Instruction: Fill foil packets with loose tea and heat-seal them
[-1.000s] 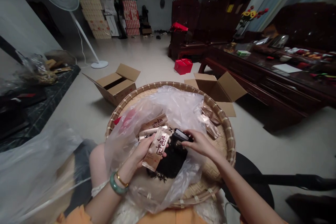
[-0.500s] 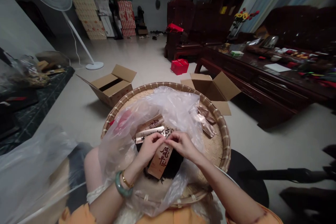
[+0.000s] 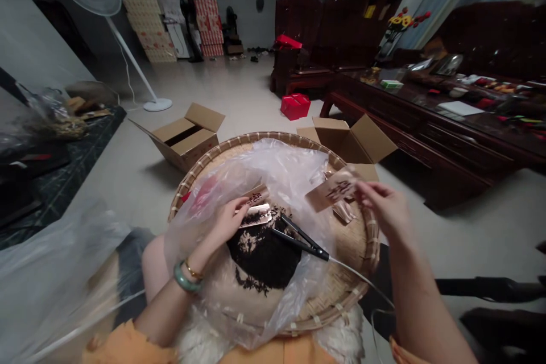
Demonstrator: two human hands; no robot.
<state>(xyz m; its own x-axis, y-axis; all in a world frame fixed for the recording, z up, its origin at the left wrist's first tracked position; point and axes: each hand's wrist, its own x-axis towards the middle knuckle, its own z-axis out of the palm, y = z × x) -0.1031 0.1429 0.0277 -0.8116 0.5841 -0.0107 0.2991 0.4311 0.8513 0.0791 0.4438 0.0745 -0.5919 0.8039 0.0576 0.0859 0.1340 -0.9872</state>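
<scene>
My right hand (image 3: 384, 205) pinches one end of a rose-gold tea packet (image 3: 335, 189) with dark writing, held up over the right side of the round bamboo tray (image 3: 373, 227). My left hand (image 3: 230, 219) is at the left ends of a shiny metal scoop (image 3: 261, 216) and another tea packet (image 3: 258, 196). Its thumb and fingers are drawn together, and which of the two they grip is hidden. Dark loose tea leaves (image 3: 267, 259) lie on a clear plastic bag (image 3: 290, 162). Across them rests a black corded clamp (image 3: 305, 242), like a hair straightener, its jaws apart.
Crumpled rose-gold packets (image 3: 343, 213) lie at the tray's right. Beyond it stand two open cardboard boxes (image 3: 191, 139) and a red box (image 3: 295, 106). A dark wooden table (image 3: 409, 119) is at right, a white fan (image 3: 157, 104) at back left.
My right hand has carried the packet from over the tea to the right, uncovering the black clamp. My left hand has let go of that packet and shifted left to the scoop and other packet.
</scene>
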